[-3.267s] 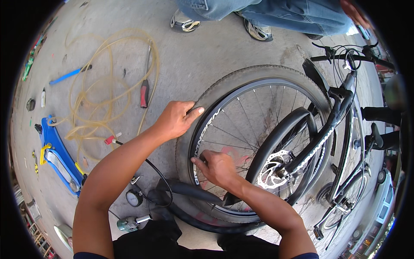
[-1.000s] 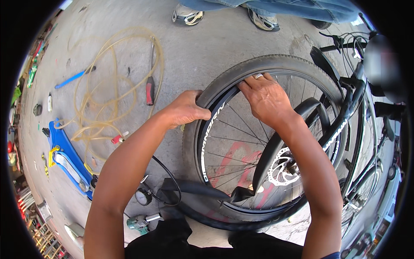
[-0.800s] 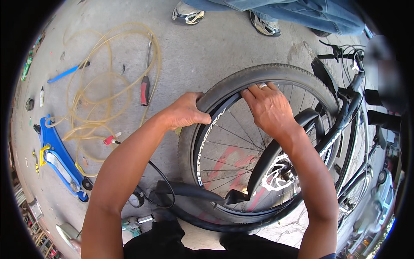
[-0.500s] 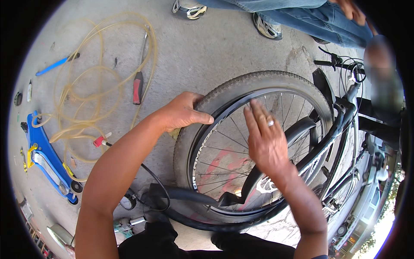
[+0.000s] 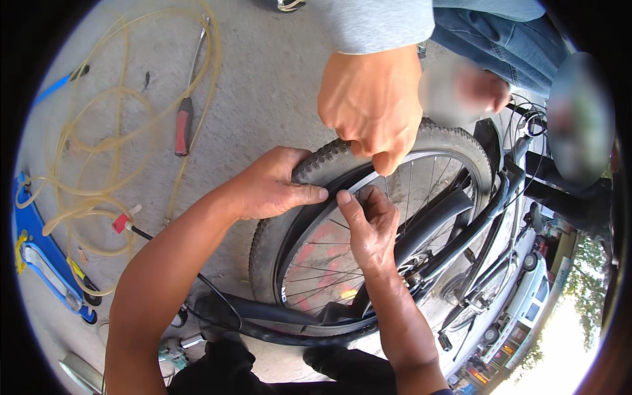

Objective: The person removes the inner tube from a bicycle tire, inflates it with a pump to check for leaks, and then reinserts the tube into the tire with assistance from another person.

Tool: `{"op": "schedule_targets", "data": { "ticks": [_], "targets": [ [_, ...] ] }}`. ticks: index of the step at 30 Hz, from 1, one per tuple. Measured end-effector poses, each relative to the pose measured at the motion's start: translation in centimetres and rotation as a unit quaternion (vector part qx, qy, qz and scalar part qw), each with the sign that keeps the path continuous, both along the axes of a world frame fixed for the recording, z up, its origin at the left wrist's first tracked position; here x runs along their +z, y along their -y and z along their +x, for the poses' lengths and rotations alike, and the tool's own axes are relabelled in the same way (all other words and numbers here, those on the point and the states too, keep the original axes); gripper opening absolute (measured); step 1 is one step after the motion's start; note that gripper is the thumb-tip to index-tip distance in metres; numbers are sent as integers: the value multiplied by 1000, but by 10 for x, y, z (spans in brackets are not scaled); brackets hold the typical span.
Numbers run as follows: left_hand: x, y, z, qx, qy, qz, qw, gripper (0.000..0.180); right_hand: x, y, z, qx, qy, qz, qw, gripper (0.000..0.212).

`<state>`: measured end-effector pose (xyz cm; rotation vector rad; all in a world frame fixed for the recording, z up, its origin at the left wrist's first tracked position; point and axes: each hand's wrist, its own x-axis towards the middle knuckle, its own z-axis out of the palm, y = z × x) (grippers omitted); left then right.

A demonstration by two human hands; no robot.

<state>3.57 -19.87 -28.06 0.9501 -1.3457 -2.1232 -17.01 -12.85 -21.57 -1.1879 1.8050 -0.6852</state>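
Observation:
A bicycle wheel lies before me, its knobby black tyre [image 5: 263, 247] partly off the rim [image 5: 421, 156], with a gap at the upper left. My left hand [image 5: 273, 184] is closed round the tyre there, thumb over its inner edge. Beside that thumb, my right hand [image 5: 374, 227] pinches the rim edge, its curled fingers partly hidden. Another person's hand [image 5: 374, 105], in a grey sleeve, reaches in from the top and holds the tyre and rim just beyond my hands. A flat black rubber tube [image 5: 434, 210] hangs loose across the spokes.
The bicycle frame [image 5: 487, 220] lies along the right. Left on the concrete are a coiled clear hose [image 5: 92, 145], a red-and-black-handled screwdriver [image 5: 184, 128] and a blue floor jack [image 5: 52, 263]. The other person's jeans [image 5: 494, 46] are close at upper right.
My right hand has come from over the spokes to the rim, next to my left thumb. The other person's hand has reached in onto the wheel. The view has shifted somewhat.

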Motion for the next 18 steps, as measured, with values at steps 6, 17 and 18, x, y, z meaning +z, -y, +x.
{"op": "schedule_targets", "data": {
  "ticks": [6,17,18],
  "targets": [
    [11,-12,1,-8,5,16,1000,48,8,-13,0,-23,46,-49,997,27],
    [33,-30,-11,38,-152,83,984,27,46,-37,-19,-81,156,3,984,60],
    [37,-32,-14,30,-170,99,980,27,51,-40,-22,-81,162,2,984,64]
  ]
}}
